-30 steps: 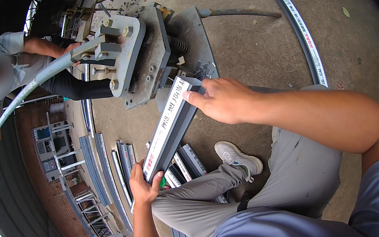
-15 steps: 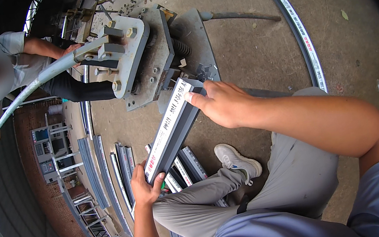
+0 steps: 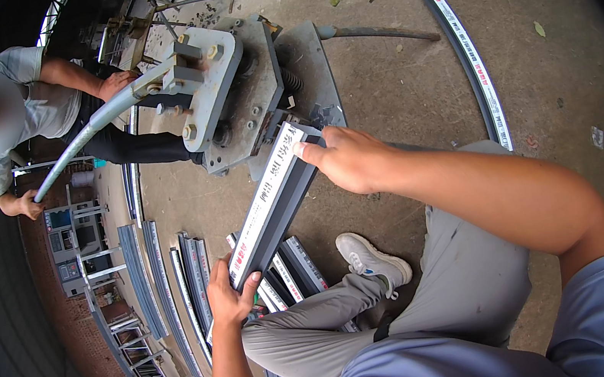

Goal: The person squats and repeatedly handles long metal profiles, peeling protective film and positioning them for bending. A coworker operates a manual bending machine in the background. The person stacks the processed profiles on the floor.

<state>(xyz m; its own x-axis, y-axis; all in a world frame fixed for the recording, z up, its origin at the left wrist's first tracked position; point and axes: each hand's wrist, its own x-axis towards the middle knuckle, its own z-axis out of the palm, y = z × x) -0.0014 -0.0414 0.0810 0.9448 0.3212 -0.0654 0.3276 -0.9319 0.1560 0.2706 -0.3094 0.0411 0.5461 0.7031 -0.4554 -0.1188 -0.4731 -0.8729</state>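
Gripping slanted grey profile (image 3: 284, 212) low with left hand (image 3: 229, 294), clasping its upper end with right hand (image 3: 350, 160) (thumb (image 3: 309, 153) on white face (image 3: 262, 206)), angling right forearm (image 3: 472, 191) in sideways.

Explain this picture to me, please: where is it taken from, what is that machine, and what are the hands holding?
There is no robot here: a camera worn on a person's head looks down, and its fisheye lens bends straight edges. The person's own left hand and right hand hold a grey bar with a white printed face, one near each end. The machine ahead is built of bolted metal plates with a spring and a long lever. A co-worker grips the lever's end. The bar's far end is near the machine; whether they touch is unclear. More bars lie on the floor.
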